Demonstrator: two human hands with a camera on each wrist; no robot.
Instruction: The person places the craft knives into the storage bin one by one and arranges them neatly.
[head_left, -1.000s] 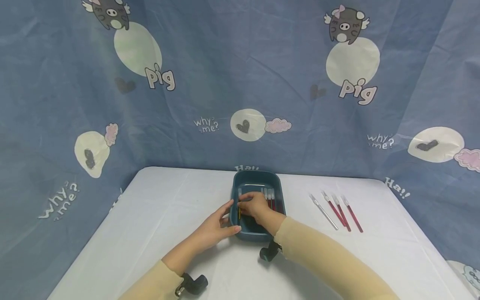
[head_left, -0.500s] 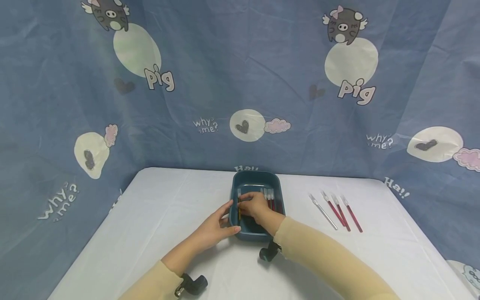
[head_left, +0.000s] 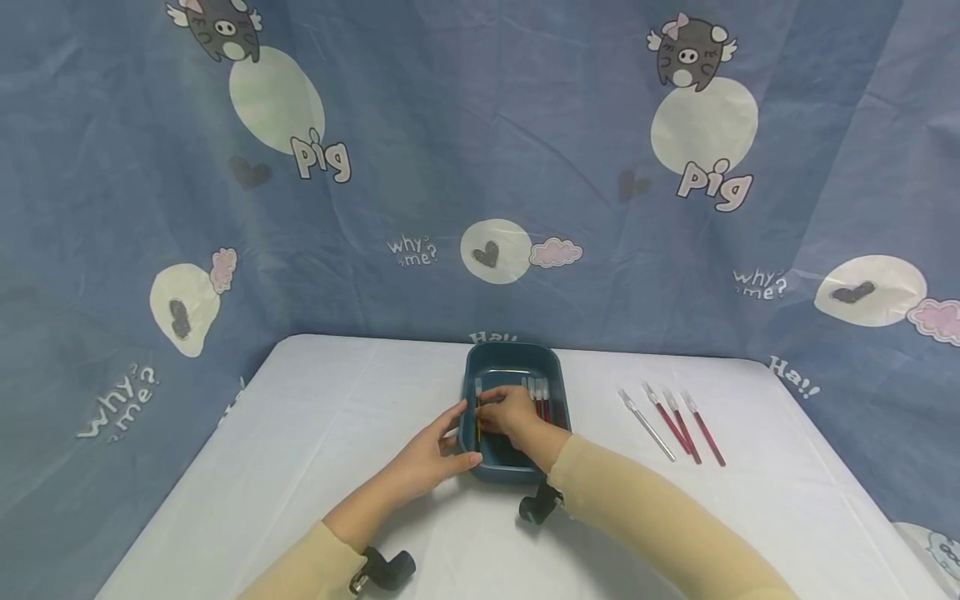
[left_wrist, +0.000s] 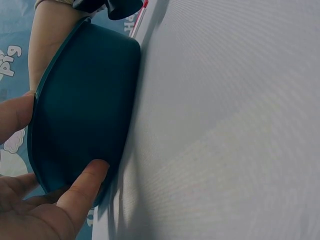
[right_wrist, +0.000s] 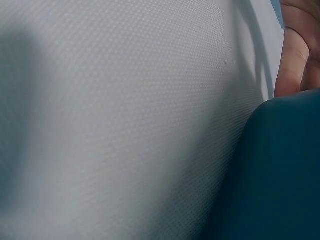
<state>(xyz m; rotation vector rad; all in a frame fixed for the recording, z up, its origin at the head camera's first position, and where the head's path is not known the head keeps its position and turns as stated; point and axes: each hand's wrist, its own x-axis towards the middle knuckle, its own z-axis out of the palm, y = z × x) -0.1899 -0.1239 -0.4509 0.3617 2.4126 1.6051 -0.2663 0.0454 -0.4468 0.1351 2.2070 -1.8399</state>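
Observation:
In the head view a dark teal plastic box [head_left: 517,475] stands on the white-covered table. My left hand [head_left: 423,462] lies against its left side, fingertips at the rim and the thumb by the near left corner. The left wrist view shows those fingers touching the outer wall. My right hand [head_left: 513,414] reaches down into the box and pinches a yellow-handled craft knife [head_left: 478,430] along the left wall. Several capped craft knives [head_left: 542,392], some red-handled, lie side by side at the right inside the box, partly hidden behind the right hand.
Right of the box, a silver craft knife [head_left: 648,427] and 3 red-handled craft knives [head_left: 707,433] lie slanted on the white tablecloth [head_left: 360,400]. A blue printed cloth [head_left: 405,167] hangs behind the table. Each wrist carries a black camera mount [head_left: 390,569].

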